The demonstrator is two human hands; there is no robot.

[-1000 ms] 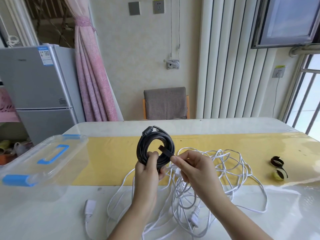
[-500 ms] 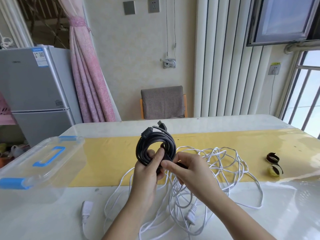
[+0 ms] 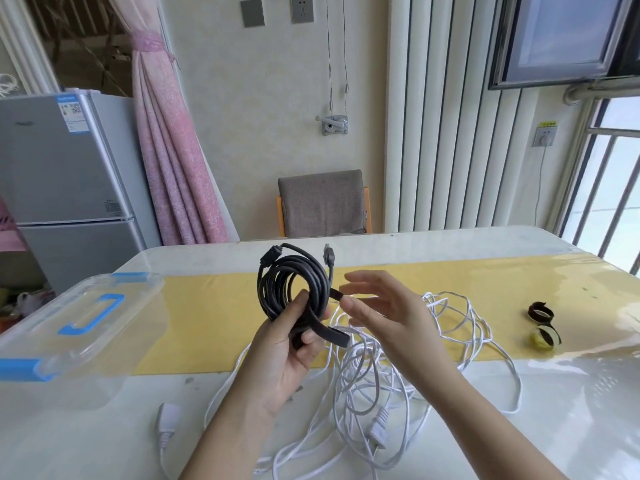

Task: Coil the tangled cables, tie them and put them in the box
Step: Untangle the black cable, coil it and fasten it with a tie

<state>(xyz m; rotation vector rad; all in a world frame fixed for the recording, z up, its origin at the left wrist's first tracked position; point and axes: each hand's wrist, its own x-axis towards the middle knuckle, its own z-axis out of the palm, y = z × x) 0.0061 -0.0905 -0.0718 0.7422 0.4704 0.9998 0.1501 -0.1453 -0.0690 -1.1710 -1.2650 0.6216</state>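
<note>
My left hand [image 3: 284, 355] grips a coiled black cable [image 3: 294, 282] at its lower edge and holds it upright above the table. A black strap [image 3: 327, 332] runs through the coil, and its two ends stick out to the right. My right hand [image 3: 384, 317] is beside the coil with fingers spread, and a fingertip touches the strap's upper end. A tangled white cable [image 3: 398, 368] lies on the table under both hands. The clear plastic box [image 3: 69, 341] with blue latches sits at the left, its lid on.
Two rolled straps, one black [image 3: 540, 311] and one yellow [image 3: 545, 337], lie on the yellow runner [image 3: 214, 320] at the right. White plugs [image 3: 168, 419] lie near the table's front edge. A chair [image 3: 323, 204] stands behind the table.
My right hand has let go of the strap and opened, moving slightly right. The strap end now hangs loose across the coil. The left hand has kept its grip on the coil.
</note>
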